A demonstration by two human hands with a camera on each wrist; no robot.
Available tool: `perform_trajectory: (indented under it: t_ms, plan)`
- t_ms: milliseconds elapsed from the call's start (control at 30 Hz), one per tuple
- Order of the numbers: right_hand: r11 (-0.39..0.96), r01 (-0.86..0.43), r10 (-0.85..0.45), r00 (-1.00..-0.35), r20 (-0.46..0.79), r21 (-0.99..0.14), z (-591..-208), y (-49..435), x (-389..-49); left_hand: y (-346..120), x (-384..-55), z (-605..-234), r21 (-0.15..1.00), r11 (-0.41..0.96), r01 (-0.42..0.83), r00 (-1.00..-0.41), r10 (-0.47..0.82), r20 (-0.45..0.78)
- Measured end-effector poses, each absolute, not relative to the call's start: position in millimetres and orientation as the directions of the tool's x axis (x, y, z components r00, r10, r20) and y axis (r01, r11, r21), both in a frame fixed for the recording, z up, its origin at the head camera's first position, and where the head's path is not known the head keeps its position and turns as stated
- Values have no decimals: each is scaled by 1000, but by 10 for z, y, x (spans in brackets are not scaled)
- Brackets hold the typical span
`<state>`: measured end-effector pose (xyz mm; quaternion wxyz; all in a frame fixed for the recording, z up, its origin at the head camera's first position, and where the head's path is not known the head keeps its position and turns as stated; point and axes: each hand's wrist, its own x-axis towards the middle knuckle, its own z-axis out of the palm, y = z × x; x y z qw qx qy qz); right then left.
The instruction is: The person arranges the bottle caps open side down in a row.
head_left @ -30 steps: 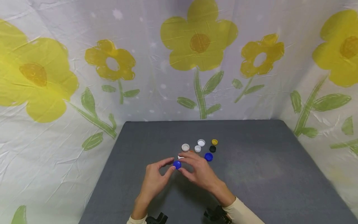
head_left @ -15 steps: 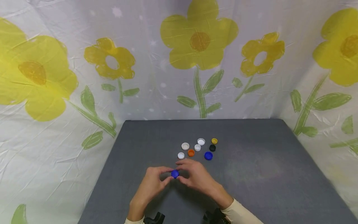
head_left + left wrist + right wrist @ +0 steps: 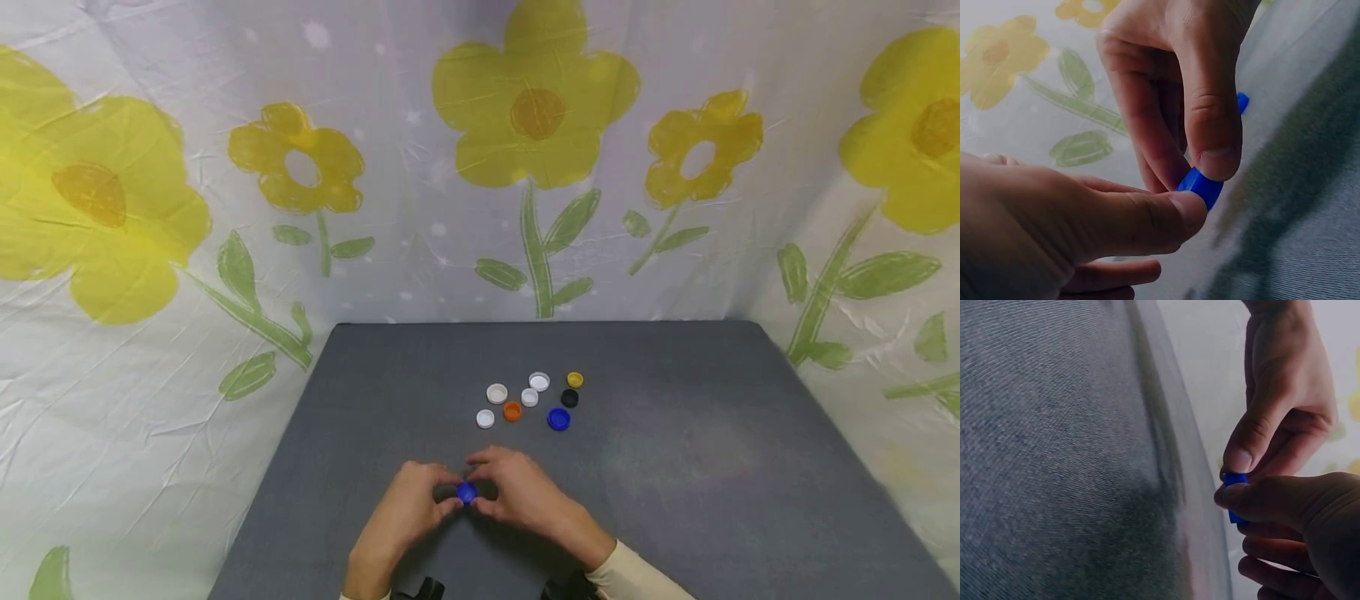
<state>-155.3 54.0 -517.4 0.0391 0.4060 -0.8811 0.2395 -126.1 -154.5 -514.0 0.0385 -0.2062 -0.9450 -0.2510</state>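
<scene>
A small blue bottle cap point(image 3: 467, 492) is held between both hands above the near part of the table. My left hand point(image 3: 405, 510) pinches it from the left between thumb and fingers. From the right, my right hand point(image 3: 525, 500) pinches the same cap. In the left wrist view, the blue cap point(image 3: 1202, 186) shows between both thumbs, its far side hidden by fingers. The right wrist view has the blue cap point(image 3: 1235, 515) edge-on, partly covered by a thumb.
Beyond the hands, loose caps lie on the dark grey table point(image 3: 675, 517): several white ones, one white cap point(image 3: 485, 418) nearest, an orange cap point(image 3: 512, 411), a larger blue cap point(image 3: 558, 418), a black cap point(image 3: 570, 397) and a yellow cap point(image 3: 574, 380). A flowered curtain point(image 3: 405, 250) surrounds the table.
Both hands have drawn back toward the body with the small blue cap, away from the other caps. The orange cap and the nearest white cap have come into full view.
</scene>
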Motion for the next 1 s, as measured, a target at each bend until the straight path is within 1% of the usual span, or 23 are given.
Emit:
perform_trajectory:
  t_ms: [233,400,800,1000]
  plan:
    - [577,-748,-718,-656,233,-329,-5248,503,-1503,-1531,-1193,-5202,429,821,377,-925,354,136]
    - [572,-758,-730,-645,227,-312,-5296,487,-1478,-1517,-1167,-5237,439,824,357,-931,349,101]
    - [563,-763,-744,-635,206,-318,-5360,467,-1458,-1508,-1144,-5281,448,838,313,-939,344,12]
    - [564,-764,-747,-634,200,-312,-5380,465,-1456,-1506,-1133,-5313,442,844,305,-943,334,14]
